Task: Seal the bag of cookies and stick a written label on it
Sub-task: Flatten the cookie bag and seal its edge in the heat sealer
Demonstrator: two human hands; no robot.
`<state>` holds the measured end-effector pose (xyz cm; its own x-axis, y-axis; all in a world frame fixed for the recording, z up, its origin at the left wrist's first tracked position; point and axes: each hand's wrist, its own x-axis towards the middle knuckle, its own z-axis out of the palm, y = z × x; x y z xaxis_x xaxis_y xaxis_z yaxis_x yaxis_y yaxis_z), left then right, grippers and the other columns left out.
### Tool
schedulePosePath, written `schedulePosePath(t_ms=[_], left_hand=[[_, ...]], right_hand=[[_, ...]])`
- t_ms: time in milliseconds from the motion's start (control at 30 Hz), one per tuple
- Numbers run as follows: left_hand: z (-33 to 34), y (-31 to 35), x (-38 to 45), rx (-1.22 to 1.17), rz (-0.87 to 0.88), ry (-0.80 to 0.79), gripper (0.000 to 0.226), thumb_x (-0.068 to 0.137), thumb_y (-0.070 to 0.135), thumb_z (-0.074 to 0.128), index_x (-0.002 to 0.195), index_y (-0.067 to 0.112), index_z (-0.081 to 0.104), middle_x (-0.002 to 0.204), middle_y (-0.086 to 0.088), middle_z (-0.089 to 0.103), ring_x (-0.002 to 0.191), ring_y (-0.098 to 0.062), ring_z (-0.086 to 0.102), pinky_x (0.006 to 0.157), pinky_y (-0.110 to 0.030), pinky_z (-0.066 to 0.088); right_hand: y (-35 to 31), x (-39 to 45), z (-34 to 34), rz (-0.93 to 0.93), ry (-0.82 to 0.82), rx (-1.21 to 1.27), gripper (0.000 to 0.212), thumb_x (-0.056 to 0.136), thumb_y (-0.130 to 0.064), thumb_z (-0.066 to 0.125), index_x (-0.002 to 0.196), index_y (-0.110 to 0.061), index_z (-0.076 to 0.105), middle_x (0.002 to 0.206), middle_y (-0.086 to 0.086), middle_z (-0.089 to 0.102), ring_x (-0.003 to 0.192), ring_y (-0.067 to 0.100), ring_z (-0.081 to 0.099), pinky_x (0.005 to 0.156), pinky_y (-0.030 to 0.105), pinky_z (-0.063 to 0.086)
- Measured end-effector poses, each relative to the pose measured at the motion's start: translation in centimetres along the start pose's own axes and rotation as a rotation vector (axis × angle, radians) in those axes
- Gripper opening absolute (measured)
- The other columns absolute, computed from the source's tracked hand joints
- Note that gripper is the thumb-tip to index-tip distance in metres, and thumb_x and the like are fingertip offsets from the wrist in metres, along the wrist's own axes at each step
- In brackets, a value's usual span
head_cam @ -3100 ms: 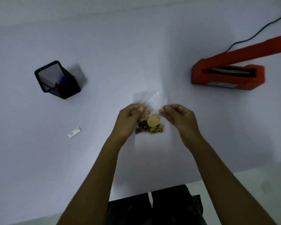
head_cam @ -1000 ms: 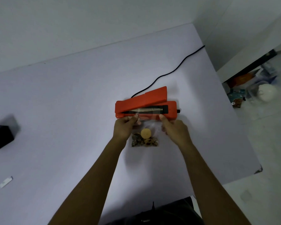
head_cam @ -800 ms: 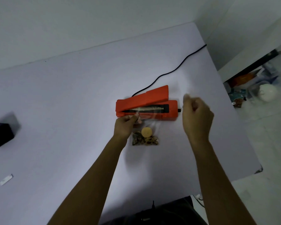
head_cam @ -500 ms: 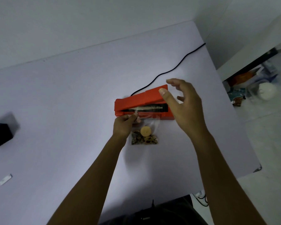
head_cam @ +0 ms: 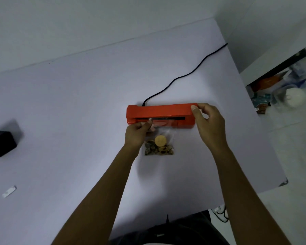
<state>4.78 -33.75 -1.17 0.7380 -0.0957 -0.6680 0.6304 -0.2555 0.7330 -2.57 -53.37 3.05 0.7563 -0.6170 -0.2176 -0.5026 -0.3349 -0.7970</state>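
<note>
On the white bench (head_cam: 78,121), the right hand (head_cam: 208,125) is gripping the right end of the orange plastic heat sealer's (head_cam: 159,114) lowered arm while the left hand (head_cam: 136,134) is pinching the clear plastic cookie bag (head_cam: 160,144), lying just near of the sealer with its top edge tucked under that arm.

Clear cookie bag (head_cam: 160,144) lies flat, mouth in orange sealer (head_cam: 159,114).
</note>
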Motion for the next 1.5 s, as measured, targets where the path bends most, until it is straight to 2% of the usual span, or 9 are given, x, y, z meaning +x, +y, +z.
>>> schedulePosePath(t_ms=[167,267,567,833,1000,1100,1167,1300,1500], left_hand=[[-0.1,0.0,-0.1,-0.005,0.001,-0.008,0.019,0.090,0.023,0.065,0.088,0.006,0.071,0.079,-0.003,0.071,0.067,-0.010,0.069,0.052,-0.010,0.051],[-0.1,0.0,0.0,-0.010,0.006,-0.018,0.015,0.089,0.023,0.065,0.083,0.011,0.071,0.079,-0.002,0.072,0.072,-0.014,0.070,0.057,-0.013,0.054],[-0.4,-0.4,0.3,-0.030,0.013,-0.053,0.017,0.087,0.027,0.067,0.079,0.013,0.072,0.081,-0.005,0.074,0.085,-0.024,0.072,0.082,-0.035,0.057],[-2.9,-3.0,0.0,0.313,-0.034,-0.263,0.022,0.076,0.024,0.079,0.095,0.013,0.074,0.091,0.000,0.073,0.082,-0.012,0.067,0.071,-0.018,0.048],[-4.2,-3.1,0.6,0.360,-0.013,-0.327,0.021,0.078,0.013,0.077,0.097,0.005,0.073,0.093,-0.010,0.074,0.084,-0.016,0.066,0.083,-0.032,0.053],[-4.4,-2.8,0.8,0.350,-0.005,-0.344,0.022,0.079,0.006,0.075,0.100,0.000,0.072,0.076,0.004,0.074,0.071,-0.004,0.066,0.071,-0.018,0.053],[-4.4,-2.9,0.9,0.344,-0.012,-0.359,0.022,0.079,0.005,0.074,0.100,0.000,0.071,0.073,0.009,0.074,0.068,-0.001,0.067,0.069,-0.014,0.053],[-4.5,-3.1,1.0,0.333,-0.020,-0.352,0.023,0.078,0.010,0.076,0.100,0.004,0.073,0.093,-0.011,0.074,0.081,-0.013,0.066,0.083,-0.029,0.053],[-4.1,-3.3,0.9,0.340,-0.006,-0.315,0.022,0.077,0.012,0.077,0.097,0.003,0.073,0.094,-0.012,0.072,0.080,-0.013,0.064,0.078,-0.023,0.052]], right_hand=[[1.4,0.5,0.3,0.012,0.008,-0.041,0.031,0.093,-0.040,0.056,0.112,-0.017,0.065,0.109,-0.006,0.058,0.101,0.005,0.051,0.085,0.019,0.040],[2.0,0.7,0.5,0.012,0.009,-0.053,0.030,0.092,-0.041,0.057,0.110,-0.019,0.064,0.111,-0.004,0.058,0.103,0.007,0.051,0.087,0.025,0.042],[2.8,1.0,0.7,0.068,-0.036,-0.025,0.034,0.091,-0.045,0.059,0.114,-0.020,0.063,0.117,0.000,0.060,0.108,0.014,0.053,0.084,0.023,0.039],[3.8,1.8,0.5,0.156,-0.105,0.030,0.040,0.087,-0.053,0.059,0.116,-0.026,0.062,0.121,-0.002,0.062,0.111,0.014,0.057,0.085,0.023,0.041],[4.1,2.0,0.4,0.179,-0.127,0.048,0.046,0.086,-0.055,0.060,0.121,-0.026,0.060,0.125,-0.003,0.060,0.114,0.014,0.055,0.094,0.032,0.047],[3.9,2.1,0.2,0.194,-0.107,0.058,0.044,0.086,-0.050,0.062,0.122,-0.024,0.059,0.130,-0.004,0.054,0.118,0.012,0.047,0.093,0.028,0.039],[3.9,2.1,0.3,0.206,-0.111,0.074,0.044,0.085,-0.052,0.063,0.119,-0.024,0.060,0.132,-0.003,0.053,0.122,0.012,0.046,0.091,0.026,0.035],[4.0,1.8,0.7,0.251,-0.084,0.114,0.039,0.083,-0.054,0.064,0.109,-0.024,0.061,0.125,0.001,0.057,0.115,0.015,0.051,0.083,0.027,0.038],[3.6,1.4,1.4,0.296,-0.022,0.131,0.029,0.082,-0.055,0.065,0.089,-0.027,0.058,0.112,-0.003,0.057,0.120,0.019,0.046,0.087,0.031,0.039]])
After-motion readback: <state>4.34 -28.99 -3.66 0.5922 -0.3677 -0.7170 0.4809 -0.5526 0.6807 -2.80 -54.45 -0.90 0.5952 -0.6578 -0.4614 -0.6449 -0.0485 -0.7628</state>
